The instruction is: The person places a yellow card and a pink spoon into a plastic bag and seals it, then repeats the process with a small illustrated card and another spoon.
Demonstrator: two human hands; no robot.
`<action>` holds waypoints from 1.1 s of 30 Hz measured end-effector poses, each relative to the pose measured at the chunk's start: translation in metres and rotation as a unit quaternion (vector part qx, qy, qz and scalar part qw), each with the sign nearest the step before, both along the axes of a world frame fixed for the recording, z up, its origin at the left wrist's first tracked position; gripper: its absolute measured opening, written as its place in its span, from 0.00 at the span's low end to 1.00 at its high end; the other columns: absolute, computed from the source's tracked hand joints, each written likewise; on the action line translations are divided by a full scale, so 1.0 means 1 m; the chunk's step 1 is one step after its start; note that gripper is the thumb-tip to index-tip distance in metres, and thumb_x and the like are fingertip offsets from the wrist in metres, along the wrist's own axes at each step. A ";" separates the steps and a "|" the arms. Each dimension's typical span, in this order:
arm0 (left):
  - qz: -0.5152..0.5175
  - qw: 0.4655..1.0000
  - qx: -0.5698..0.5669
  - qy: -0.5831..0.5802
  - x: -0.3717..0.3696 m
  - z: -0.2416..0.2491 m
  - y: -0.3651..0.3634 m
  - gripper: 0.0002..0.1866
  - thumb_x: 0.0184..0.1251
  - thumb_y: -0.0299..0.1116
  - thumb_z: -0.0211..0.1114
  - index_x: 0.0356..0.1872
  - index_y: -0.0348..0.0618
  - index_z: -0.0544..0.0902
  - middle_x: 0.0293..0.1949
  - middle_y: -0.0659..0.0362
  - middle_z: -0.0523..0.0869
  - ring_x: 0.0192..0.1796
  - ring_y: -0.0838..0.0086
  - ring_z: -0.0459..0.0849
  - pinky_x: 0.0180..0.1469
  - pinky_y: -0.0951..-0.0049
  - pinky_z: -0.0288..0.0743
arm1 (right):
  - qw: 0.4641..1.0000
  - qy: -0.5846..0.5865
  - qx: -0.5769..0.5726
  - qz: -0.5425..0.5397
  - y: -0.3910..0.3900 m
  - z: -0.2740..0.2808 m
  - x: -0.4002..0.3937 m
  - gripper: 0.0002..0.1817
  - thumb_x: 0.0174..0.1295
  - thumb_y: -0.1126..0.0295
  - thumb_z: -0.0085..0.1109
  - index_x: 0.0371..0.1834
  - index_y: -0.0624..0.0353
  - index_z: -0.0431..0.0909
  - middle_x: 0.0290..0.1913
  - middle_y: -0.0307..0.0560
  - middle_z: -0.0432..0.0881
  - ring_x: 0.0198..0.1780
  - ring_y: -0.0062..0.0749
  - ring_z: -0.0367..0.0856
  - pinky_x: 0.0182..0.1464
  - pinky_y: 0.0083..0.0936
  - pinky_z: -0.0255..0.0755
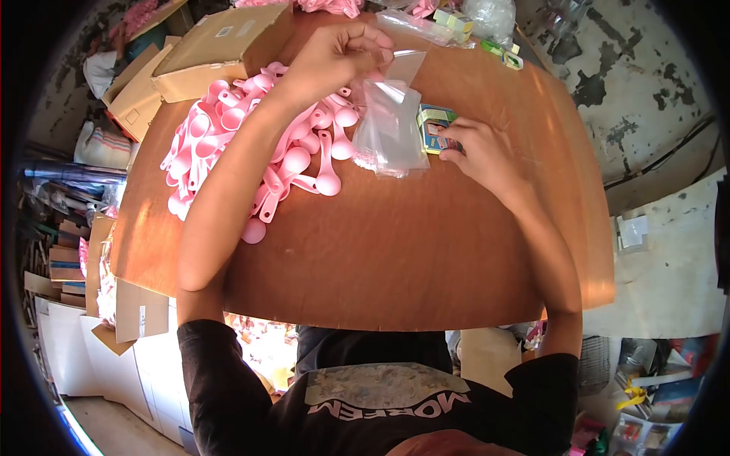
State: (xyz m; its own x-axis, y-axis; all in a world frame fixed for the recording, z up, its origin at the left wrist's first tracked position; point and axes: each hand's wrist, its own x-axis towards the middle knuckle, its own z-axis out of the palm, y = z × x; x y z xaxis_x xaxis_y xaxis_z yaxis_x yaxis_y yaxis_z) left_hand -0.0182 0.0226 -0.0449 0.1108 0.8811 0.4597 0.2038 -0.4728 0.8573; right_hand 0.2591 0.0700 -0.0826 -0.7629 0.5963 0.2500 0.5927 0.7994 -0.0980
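Left grip (334, 57) pinching crinkly clear plastic bag (391, 125), right grip (479, 148) grasping small printed box (435, 128), glossy pink spoons (258, 144) beside.

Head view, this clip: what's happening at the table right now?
A person sits at a brown wooden table. The left hand pinches the top of a clear plastic bag, holding it up over the table. The right hand grips a small colourful printed box lying beside the bag. A heap of pink plastic spoons lies on the left, near a cardboard box.
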 end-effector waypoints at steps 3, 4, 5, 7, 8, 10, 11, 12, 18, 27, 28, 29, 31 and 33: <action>0.023 0.999 -0.005 -0.033 0.004 0.009 -0.003 0.13 0.66 0.34 0.66 0.47 0.37 0.82 0.35 0.60 0.86 0.36 0.80 0.83 0.40 0.79 0.79 | 0.998 0.039 -0.046 0.031 0.007 0.007 0.008 0.11 0.52 0.68 0.69 0.39 0.56 0.86 0.38 0.47 0.84 0.39 0.43 0.82 0.39 0.37 0.75; 0.030 0.999 -0.022 -0.040 0.005 0.013 -0.005 0.14 0.66 0.35 0.67 0.46 0.37 0.83 0.35 0.59 0.86 0.37 0.80 0.84 0.42 0.78 0.80 | 0.993 0.038 -0.106 0.033 0.014 0.018 0.009 0.11 0.54 0.69 0.68 0.41 0.57 0.85 0.35 0.44 0.84 0.36 0.35 0.81 0.38 0.31 0.74; 0.037 0.997 -0.041 -0.046 0.005 0.016 -0.006 0.14 0.66 0.37 0.67 0.46 0.36 0.85 0.36 0.58 0.86 0.37 0.79 0.84 0.43 0.78 0.80 | 0.985 0.037 -0.167 0.034 0.019 0.030 0.010 0.11 0.56 0.70 0.68 0.42 0.59 0.85 0.32 0.41 0.84 0.33 0.27 0.80 0.38 0.25 0.73; 0.044 0.996 -0.051 -0.058 0.002 0.017 -0.003 0.15 0.65 0.37 0.68 0.45 0.36 0.85 0.36 0.58 0.87 0.37 0.79 0.84 0.44 0.78 0.80 | 0.962 0.128 -0.243 0.001 0.019 0.069 0.011 0.10 0.60 0.70 0.65 0.42 0.62 0.84 0.32 0.38 0.84 0.33 0.18 0.78 0.37 0.18 0.71; 0.049 0.994 -0.064 -0.070 0.002 0.016 -0.001 0.15 0.65 0.38 0.68 0.45 0.36 0.85 0.36 0.58 0.87 0.38 0.79 0.84 0.45 0.77 0.80 | 0.971 0.160 -0.177 -0.002 0.023 0.087 0.014 0.10 0.62 0.70 0.64 0.42 0.63 0.84 0.32 0.37 0.84 0.33 0.16 0.78 0.37 0.16 0.72; 0.064 0.994 -0.070 -0.060 0.002 0.016 0.000 0.15 0.65 0.37 0.68 0.45 0.36 0.86 0.37 0.58 0.87 0.38 0.78 0.84 0.45 0.77 0.80 | 0.975 0.193 -0.108 -0.005 0.022 0.113 0.011 0.10 0.63 0.69 0.64 0.42 0.64 0.84 0.33 0.36 0.84 0.33 0.15 0.77 0.38 0.15 0.72; 0.079 0.993 -0.077 -0.049 0.001 0.016 0.001 0.15 0.65 0.36 0.68 0.45 0.36 0.86 0.37 0.58 0.87 0.39 0.78 0.84 0.45 0.76 0.80 | 0.938 0.326 -0.113 0.028 0.015 0.121 0.002 0.10 0.64 0.69 0.63 0.40 0.64 0.84 0.32 0.36 0.84 0.33 0.14 0.78 0.37 0.14 0.71; 0.080 0.993 -0.073 -0.047 0.000 0.016 0.003 0.15 0.65 0.36 0.68 0.45 0.36 0.86 0.37 0.58 0.87 0.39 0.78 0.84 0.45 0.76 0.80 | 0.882 0.453 -0.116 0.062 0.009 0.128 -0.006 0.10 0.64 0.68 0.63 0.39 0.64 0.84 0.30 0.37 0.84 0.34 0.13 0.78 0.36 0.14 0.70; 0.004 0.992 -0.059 -0.109 0.011 0.028 -0.010 0.12 0.63 0.32 0.70 0.42 0.35 0.86 0.36 0.58 0.88 0.36 0.80 0.85 0.38 0.78 0.82 | 0.838 0.537 -0.036 0.091 0.014 0.111 -0.044 0.09 0.61 0.71 0.66 0.40 0.66 0.84 0.31 0.36 0.84 0.34 0.13 0.78 0.37 0.13 0.71; 0.026 0.999 -0.031 -0.022 0.016 0.038 -0.019 0.16 0.65 0.30 0.68 0.50 0.31 0.82 0.36 0.55 0.89 0.39 0.80 0.86 0.43 0.80 0.79 | 0.871 0.471 -0.092 0.110 0.021 0.104 -0.034 0.08 0.60 0.73 0.66 0.38 0.66 0.84 0.28 0.34 0.82 0.29 0.12 0.74 0.32 0.13 0.68; 0.011 0.999 -0.036 -0.012 0.017 0.038 -0.020 0.17 0.65 0.29 0.67 0.52 0.30 0.81 0.36 0.55 0.89 0.39 0.81 0.86 0.44 0.81 0.78 | 0.879 0.452 -0.111 0.101 0.019 0.104 -0.034 0.08 0.60 0.73 0.66 0.38 0.66 0.84 0.27 0.34 0.82 0.28 0.12 0.74 0.32 0.13 0.68; 0.010 0.999 -0.037 -0.010 0.019 0.039 -0.022 0.17 0.65 0.29 0.67 0.52 0.30 0.81 0.36 0.55 0.89 0.39 0.81 0.86 0.44 0.81 0.78 | 0.887 0.433 -0.131 0.091 0.018 0.104 -0.035 0.07 0.60 0.73 0.65 0.38 0.66 0.84 0.26 0.34 0.81 0.28 0.11 0.73 0.32 0.13 0.68; -0.016 0.999 -0.052 -0.006 0.021 0.040 -0.024 0.20 0.65 0.28 0.67 0.57 0.29 0.78 0.38 0.54 0.89 0.40 0.82 0.85 0.45 0.80 0.78 | 0.883 0.442 -0.126 0.092 0.015 0.104 -0.036 0.08 0.60 0.72 0.65 0.38 0.66 0.84 0.26 0.34 0.81 0.28 0.11 0.73 0.32 0.13 0.68; -0.001 0.999 -0.038 -0.008 0.019 0.036 -0.019 0.21 0.65 0.29 0.67 0.57 0.31 0.78 0.36 0.56 0.89 0.37 0.84 0.84 0.42 0.80 0.77 | 0.879 0.451 -0.121 0.095 0.012 0.106 -0.037 0.08 0.60 0.72 0.65 0.38 0.66 0.84 0.26 0.34 0.81 0.28 0.11 0.73 0.31 0.13 0.68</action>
